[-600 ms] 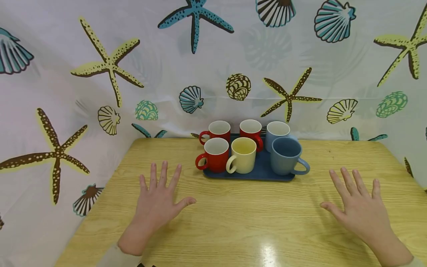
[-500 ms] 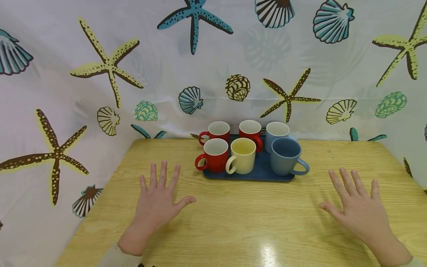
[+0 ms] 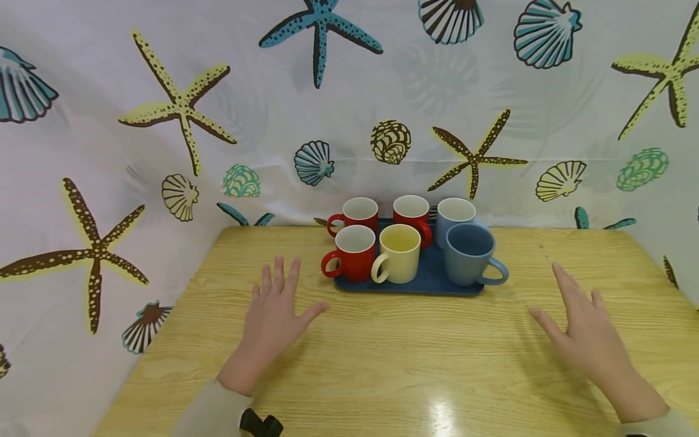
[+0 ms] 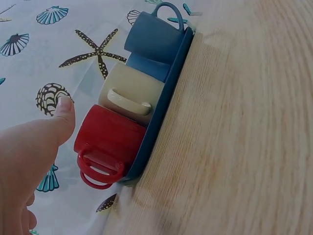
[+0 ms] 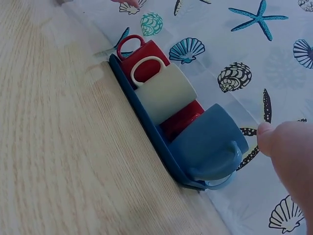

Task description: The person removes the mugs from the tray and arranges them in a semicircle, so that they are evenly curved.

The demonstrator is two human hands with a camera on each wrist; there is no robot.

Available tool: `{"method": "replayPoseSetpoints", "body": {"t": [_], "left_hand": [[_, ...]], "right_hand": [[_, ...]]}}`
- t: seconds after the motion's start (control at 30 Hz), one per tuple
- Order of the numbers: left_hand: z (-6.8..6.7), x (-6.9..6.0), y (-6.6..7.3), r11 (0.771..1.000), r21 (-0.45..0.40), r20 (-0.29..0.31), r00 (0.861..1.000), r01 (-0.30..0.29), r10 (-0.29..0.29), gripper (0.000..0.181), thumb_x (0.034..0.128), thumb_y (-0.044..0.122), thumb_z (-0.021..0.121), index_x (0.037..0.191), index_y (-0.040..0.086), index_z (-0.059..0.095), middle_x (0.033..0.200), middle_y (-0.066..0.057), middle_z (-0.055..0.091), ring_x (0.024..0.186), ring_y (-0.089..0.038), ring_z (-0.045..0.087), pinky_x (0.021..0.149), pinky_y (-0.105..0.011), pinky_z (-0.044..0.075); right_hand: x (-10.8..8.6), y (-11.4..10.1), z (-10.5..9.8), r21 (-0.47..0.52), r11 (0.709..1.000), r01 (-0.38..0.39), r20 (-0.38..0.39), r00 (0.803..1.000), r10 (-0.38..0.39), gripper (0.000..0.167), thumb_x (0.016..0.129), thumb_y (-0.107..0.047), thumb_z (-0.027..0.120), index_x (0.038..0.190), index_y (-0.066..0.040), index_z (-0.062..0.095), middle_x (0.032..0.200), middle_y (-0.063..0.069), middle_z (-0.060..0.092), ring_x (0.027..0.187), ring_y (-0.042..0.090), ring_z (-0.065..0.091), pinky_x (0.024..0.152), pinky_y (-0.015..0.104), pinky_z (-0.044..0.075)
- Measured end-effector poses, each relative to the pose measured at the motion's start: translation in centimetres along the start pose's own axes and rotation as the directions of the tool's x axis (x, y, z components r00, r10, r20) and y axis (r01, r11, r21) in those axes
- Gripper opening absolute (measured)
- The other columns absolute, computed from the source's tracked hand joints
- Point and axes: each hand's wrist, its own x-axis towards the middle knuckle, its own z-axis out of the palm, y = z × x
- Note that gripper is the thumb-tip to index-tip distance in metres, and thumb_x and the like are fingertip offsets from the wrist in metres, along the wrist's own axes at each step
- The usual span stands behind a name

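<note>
Several mugs stand upright on a dark blue tray in the head view. Its front row has a red mug, a cream mug and a blue mug. Behind them are two more red mugs and a light blue mug. My left hand is held left of the tray, fingers spread, touching no mug. To the right of the tray is my right hand, fingers extended and thumb apart, holding nothing. Each wrist view shows part of a hand beside the mugs.
The tray stands toward the back of a light wooden table. Close behind it hangs a white cloth printed with starfish and shells. A dark object is at my left sleeve.
My left hand has shifted slightly right and up in the head view. My right hand has turned, and its fingers now overlap rather than fan out. The mugs and tray have stayed put.
</note>
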Motion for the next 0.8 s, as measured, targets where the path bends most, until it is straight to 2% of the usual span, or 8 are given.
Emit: {"method": "replayPoseSetpoints", "body": {"t": [0.1, 0.2, 0.23, 0.3, 0.37, 0.47, 0.6, 0.8], "left_hand": [[0.5, 0.7, -0.2, 0.997, -0.078, 0.001, 1.0, 0.018, -0.018, 0.097, 0.0797, 0.071, 0.049, 0.15, 0.013, 0.015, 0.152, -0.021, 0.007, 0.137, -0.043, 0.008, 0.102, -0.063, 0.016], [1.0, 1.6, -0.4, 0.991, -0.134, 0.008, 1.0, 0.027, -0.027, 0.097, 0.0786, 0.072, 0.049, 0.149, 0.012, 0.019, 0.152, -0.021, 0.01, 0.136, -0.043, 0.013, 0.1, -0.064, 0.021], [1.1, 1.8, -0.4, 0.988, -0.151, 0.013, 1.0, 0.028, -0.027, 0.098, 0.078, 0.073, 0.048, 0.148, 0.012, 0.019, 0.152, -0.021, 0.012, 0.136, -0.043, 0.014, 0.099, -0.064, 0.022], [1.4, 2.3, -0.6, 0.982, -0.187, 0.03, 0.999, 0.037, -0.032, 0.1, 0.0762, 0.077, 0.045, 0.148, 0.013, 0.02, 0.152, -0.02, 0.013, 0.136, -0.042, 0.016, 0.096, -0.065, 0.027], [1.6, 2.7, -0.6, 0.975, -0.219, 0.056, 0.998, 0.05, -0.038, 0.101, 0.0742, 0.08, 0.042, 0.148, 0.014, 0.02, 0.152, -0.018, 0.013, 0.136, -0.041, 0.017, 0.094, -0.065, 0.029], [2.0, 3.3, -0.7, 0.963, -0.261, 0.076, 0.996, 0.06, -0.042, 0.103, 0.0719, 0.081, 0.043, 0.148, 0.015, 0.023, 0.152, -0.016, 0.017, 0.135, -0.038, 0.022, 0.094, -0.062, 0.034], [2.6, 4.1, -1.0, 0.95, -0.305, 0.089, 0.995, 0.073, -0.048, 0.103, 0.0693, 0.081, 0.046, 0.146, 0.015, 0.027, 0.148, -0.013, 0.029, 0.13, -0.035, 0.035, 0.096, -0.055, 0.036], [3.6, 5.5, -1.8, 0.936, -0.334, 0.128, 0.989, 0.112, -0.073, 0.103, 0.0663, 0.081, 0.05, 0.145, 0.018, 0.031, 0.139, -0.014, 0.044, 0.119, -0.037, 0.048, 0.091, -0.054, 0.041]], "right_hand": [[0.4, 0.0, 0.2, 0.065, 0.998, -0.019, 0.001, 1.0, 0.019, 0.076, 0.094, -0.033, 0.054, 0.15, -0.015, 0.006, 0.145, 0.026, 0.027, 0.118, 0.054, 0.036, 0.106, 0.06, 0.004], [0.8, -0.2, 0.2, 0.123, 0.99, -0.061, 0.023, 0.998, 0.059, 0.073, 0.095, -0.033, 0.052, 0.151, -0.017, 0.007, 0.145, 0.026, 0.028, 0.12, 0.054, 0.034, 0.099, 0.066, 0.017], [0.9, -0.2, 0.3, 0.139, 0.987, -0.075, 0.032, 0.997, 0.071, 0.073, 0.096, -0.033, 0.051, 0.151, -0.018, 0.006, 0.144, 0.026, 0.029, 0.119, 0.054, 0.034, 0.095, 0.068, 0.022], [1.0, -0.2, 0.3, 0.166, 0.981, -0.105, 0.049, 0.994, 0.098, 0.071, 0.096, -0.034, 0.05, 0.151, -0.018, 0.006, 0.144, 0.025, 0.03, 0.11, 0.05, 0.047, 0.082, 0.064, 0.037], [1.2, -0.3, 0.4, 0.188, 0.974, -0.126, 0.055, 0.992, 0.117, 0.07, 0.097, -0.035, 0.049, 0.15, -0.018, 0.007, 0.143, 0.027, 0.032, 0.102, 0.048, 0.053, 0.073, 0.061, 0.043], [1.5, -0.2, 0.8, 0.242, 0.961, -0.137, 0.055, 0.99, 0.127, 0.067, 0.097, -0.034, 0.047, 0.15, -0.017, 0.01, 0.14, 0.028, 0.035, 0.102, 0.045, 0.055, 0.074, 0.057, 0.045], [2.1, -0.3, 1.1, 0.314, 0.936, -0.159, 0.073, 0.987, 0.143, 0.065, 0.098, -0.035, 0.046, 0.149, -0.013, 0.013, 0.135, 0.03, 0.039, 0.119, 0.046, 0.041, 0.086, 0.059, 0.038], [2.8, -0.5, 1.2, 0.347, 0.898, -0.269, 0.17, 0.96, 0.222, 0.066, 0.098, -0.043, 0.04, 0.148, -0.007, 0.016, 0.128, 0.032, 0.046, 0.107, 0.045, 0.051, 0.076, 0.056, 0.046]]}}
